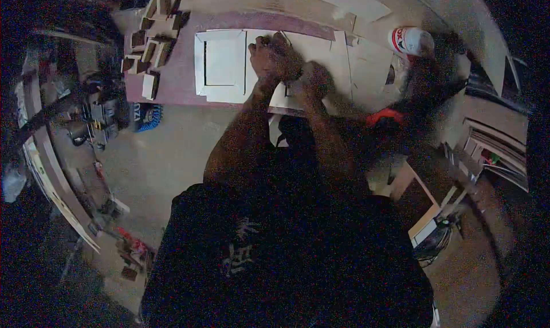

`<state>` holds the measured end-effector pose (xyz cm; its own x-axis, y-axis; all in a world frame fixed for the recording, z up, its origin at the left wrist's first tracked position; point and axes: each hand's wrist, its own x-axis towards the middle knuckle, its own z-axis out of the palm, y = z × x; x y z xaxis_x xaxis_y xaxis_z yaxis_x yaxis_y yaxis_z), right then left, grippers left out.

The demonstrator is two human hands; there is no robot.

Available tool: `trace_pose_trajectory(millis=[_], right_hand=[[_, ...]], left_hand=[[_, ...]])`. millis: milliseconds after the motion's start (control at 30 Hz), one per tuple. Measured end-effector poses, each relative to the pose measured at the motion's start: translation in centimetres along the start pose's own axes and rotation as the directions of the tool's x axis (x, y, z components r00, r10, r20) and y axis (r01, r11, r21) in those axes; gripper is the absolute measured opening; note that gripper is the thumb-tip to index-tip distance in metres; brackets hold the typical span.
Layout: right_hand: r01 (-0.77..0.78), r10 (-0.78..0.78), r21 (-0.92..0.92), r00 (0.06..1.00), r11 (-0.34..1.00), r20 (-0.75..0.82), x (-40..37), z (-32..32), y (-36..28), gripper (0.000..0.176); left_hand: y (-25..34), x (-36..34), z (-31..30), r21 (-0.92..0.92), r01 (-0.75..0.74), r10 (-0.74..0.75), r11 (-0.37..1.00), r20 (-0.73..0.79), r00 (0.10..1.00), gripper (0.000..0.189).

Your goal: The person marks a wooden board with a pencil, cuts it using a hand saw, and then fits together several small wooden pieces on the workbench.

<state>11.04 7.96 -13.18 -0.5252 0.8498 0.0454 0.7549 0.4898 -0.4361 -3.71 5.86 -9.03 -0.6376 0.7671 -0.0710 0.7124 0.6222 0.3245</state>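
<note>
My left hand [274, 56] is over the workbench [186, 70], just right of a pale rectangular frame with a flat panel inside [224, 61]. Its fingers look bent, and what lies under them is hidden. Close beside it on the right is my right hand [312, 80], blurred, above a second pale panel [321, 50]. Whether this hand holds anything cannot be made out. Both forearms reach forward from a dark shirt.
Small wooden blocks [152, 53] are piled at the bench's left end. A white tub with red lettering [411, 41] stands at the right. Long boards [57, 185] lean at the far left; a wooden box [417, 193] is at lower right.
</note>
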Motion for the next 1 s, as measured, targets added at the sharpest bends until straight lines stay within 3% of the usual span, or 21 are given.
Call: trace_pose_trajectory(millis=[100,200,300,400,500,600,700,800,900,1000], right_hand=[[-0.016,0.016,0.019,1.0,1.0,-0.016,-0.2,-0.3,-0.3,0.03],[-0.027,0.028,0.042,0.999,0.999,-0.034,-0.3,-0.5,-0.7,0.03],[-0.036,0.04,0.067,0.998,0.997,-0.052,-0.4,-0.7,-1.0,0.031],[-0.04,0.048,0.095,0.996,0.995,-0.076,-0.1,-1.0,-1.1,0.031],[-0.03,0.043,0.131,0.994,0.991,-0.099,0.4,-1.7,-1.3,0.032],[0.026,-0.004,0.169,0.991,0.985,-0.13,2.0,-4.1,-0.9,0.033],[0.125,-0.091,0.219,0.983,0.968,-0.159,4.9,-5.5,-0.4,0.033],[0.227,-0.178,0.259,0.963,0.939,-0.2,6.6,-5.5,-0.6,0.036],[0.341,-0.318,0.173,0.936,0.924,-0.151,7.5,-6.3,0.2,0.041],[0.287,-0.252,0.235,0.953,0.929,-0.169,6.8,-5.8,0.0,0.039]], left_hand=[[0.0,0.6,-1.3,0.122,-0.195,0.195,0.973,0.017,0.981,0.031],[0.7,0.0,-1.9,-0.086,-0.13,0.122,0.988,-0.088,0.989,0.029],[-0.2,0.4,-0.5,-0.094,-0.139,0.129,0.986,-0.1,0.987,0.029],[-0.8,0.1,-0.1,0.007,-0.264,0.263,0.965,-0.124,0.957,0.028],[-0.7,0.8,-0.4,-0.048,-0.136,0.139,0.99,0.059,0.989,0.035],[-0.8,0.2,-1.1,-0.016,-0.364,0.356,0.931,-0.178,0.917,0.049],[-0.2,1.2,-0.9,-0.121,-0.073,0.073,0.99,-0.007,0.997,0.063],[0.7,1.2,-3.4,-0.268,-0.015,0.068,0.963,0.188,0.98,0.041],[-0.7,1.4,-1.1,-0.205,-0.153,0.162,0.967,0.026,0.986,0.038],[-1.9,1.6,-0.6,-0.273,-0.32,0.309,0.907,-0.084,0.948,0.037]])
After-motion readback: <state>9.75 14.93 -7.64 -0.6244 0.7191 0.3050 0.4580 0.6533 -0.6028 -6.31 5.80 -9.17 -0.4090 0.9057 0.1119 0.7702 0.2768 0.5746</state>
